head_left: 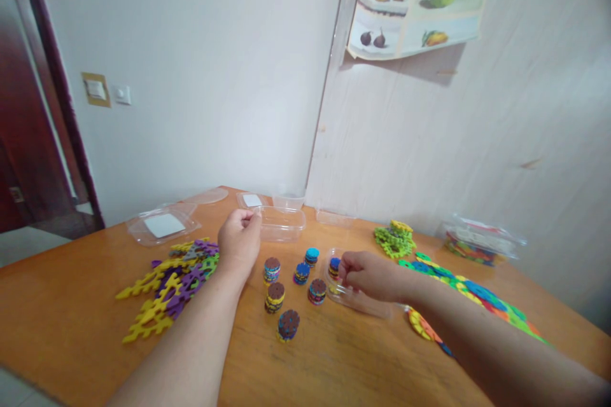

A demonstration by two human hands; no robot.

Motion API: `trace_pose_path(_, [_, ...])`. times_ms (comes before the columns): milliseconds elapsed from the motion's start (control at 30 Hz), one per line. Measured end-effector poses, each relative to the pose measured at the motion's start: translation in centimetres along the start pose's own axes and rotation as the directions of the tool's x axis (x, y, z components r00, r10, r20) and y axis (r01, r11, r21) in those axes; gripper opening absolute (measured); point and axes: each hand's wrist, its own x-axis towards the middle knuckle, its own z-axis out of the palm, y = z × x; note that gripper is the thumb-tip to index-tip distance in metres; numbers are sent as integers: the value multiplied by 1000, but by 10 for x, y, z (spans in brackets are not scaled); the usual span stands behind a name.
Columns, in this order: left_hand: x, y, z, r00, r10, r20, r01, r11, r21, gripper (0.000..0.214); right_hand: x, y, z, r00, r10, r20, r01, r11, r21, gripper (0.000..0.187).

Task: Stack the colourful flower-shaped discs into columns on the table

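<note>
My left hand point(240, 241) is closed at the left end of a clear plastic box point(282, 232), its fingertips pinching the rim. My right hand point(365, 275) is closed with its fingertips against a short stack of notched discs point(334, 267), blue on top, standing in a clear plastic tray point(367, 305). Between my hands stand several similar stacks. One stack with a light-blue top point(312, 257) is farthest back, a dark-blue stack point(301, 274) is beside it, and a brown-topped stack point(288, 325) is nearest me.
Yellow and purple linking pieces point(176, 280) lie left of my left forearm. To the right are green linked discs point(395, 240), a spread of multicoloured discs point(477, 292) and a lidded box point(482, 240) of pieces. Clear lids point(165, 226) lie at the table's back left, near the wall.
</note>
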Motion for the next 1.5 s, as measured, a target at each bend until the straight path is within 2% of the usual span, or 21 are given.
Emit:
trace_pose_path(200, [1,0,1,1000,-7,3,7,1000,18,29,0,2,4,1000,-13,1,12,996,86,14])
trace_pose_path(333, [0,0,1,1000,-3,5,3,1000,9,29,-2,-4,-2,990,3,-140,3,999,46,11])
trace_pose_path(400, [0,0,0,1000,-5,6,5,1000,-3,29,-7,-15,-7,977,-52,-207,52,999,-6,11])
trace_pose_path(467, [0,1,0,1000,-4,8,4,1000,-7,29,-14,-29,-11,956,-182,-229,168,983,-76,13])
trace_pose_path(533, [0,1,0,1000,0,6,0,1000,2,29,-20,-43,-12,921,-334,-202,305,939,-160,17])
trace_pose_path(600, [0,1,0,1000,5,4,-5,1000,8,29,-24,-53,-9,899,-408,-162,367,901,-230,21])
trace_pose_path(733, [0,2,0,1000,10,7,-10,1000,-2,30,-24,-62,-3,914,-402,-58,359,866,-348,28])
trace_pose_path(833, [-1,2,0,1000,6,12,-6,1000,1,30,-20,-63,-1,914,-406,-18,367,844,-390,23])
trace_pose_path(1000, [0,0,1,1000,13,12,-13,1000,-12,30,-17,-65,-3,907,-421,-26,384,851,-359,12])
trace_pose_path(1100, [0,0,1,1000,11,4,-10,1000,-20,30,-18,-63,-6,901,-427,-76,387,871,-301,13])
trace_pose_path(1200, [-1,1,0,1000,7,3,-7,1000,-30,30,-18,-52,-13,904,-384,-188,333,908,-253,16])
trace_pose_path(1267, [-1,1,1,1000,10,6,-10,999,-30,30,-17,-40,-19,931,-295,-217,250,944,-215,18])
trace_pose_path(1400, [0,0,1,1000,9,5,-9,1000,-30,32,-13,-18,-25,980,-99,-170,74,986,-152,24])
trace_pose_path(1500, [0,-1,2,1000,11,12,-10,999,-33,32,-9,-10,-24,998,-16,-67,8,994,-110,26])
